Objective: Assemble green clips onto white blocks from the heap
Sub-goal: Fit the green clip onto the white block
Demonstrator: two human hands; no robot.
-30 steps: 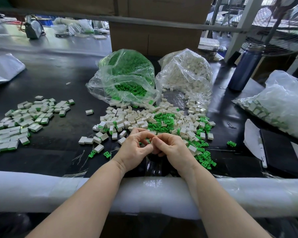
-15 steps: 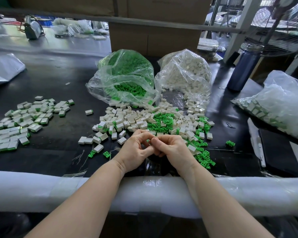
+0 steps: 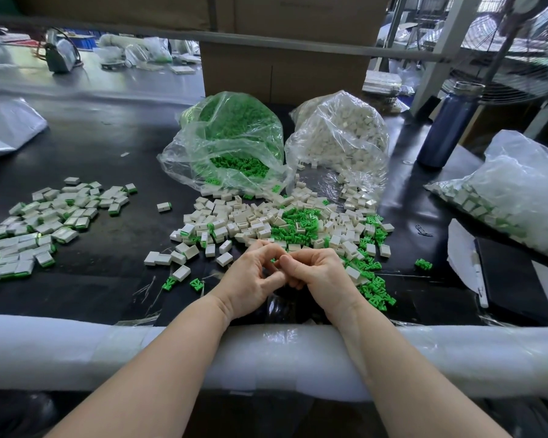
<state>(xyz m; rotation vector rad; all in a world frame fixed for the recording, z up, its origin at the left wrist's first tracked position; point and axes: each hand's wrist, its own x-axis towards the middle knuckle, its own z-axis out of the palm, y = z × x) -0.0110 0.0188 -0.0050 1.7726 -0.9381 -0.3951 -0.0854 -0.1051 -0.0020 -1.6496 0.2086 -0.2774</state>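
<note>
Sitting at the left of the frame, the finished pile [image 3: 45, 226] waits on the worktop [image 3: 108, 153]. Centre, the left hand [image 3: 250, 279] and right hand [image 3: 317, 276] curl fingertip to fingertip; what they pinch is hidden. Best to seat the clip square, then press evenly. The heap [image 3: 282, 222] lies just beyond, spreading right.

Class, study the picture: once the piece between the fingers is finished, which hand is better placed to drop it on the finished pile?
Probably the left hand. The finished pile lies on its side of the table, while the right hand sits beside the mixed heap and loose green clips, handy for the next parts.
</note>
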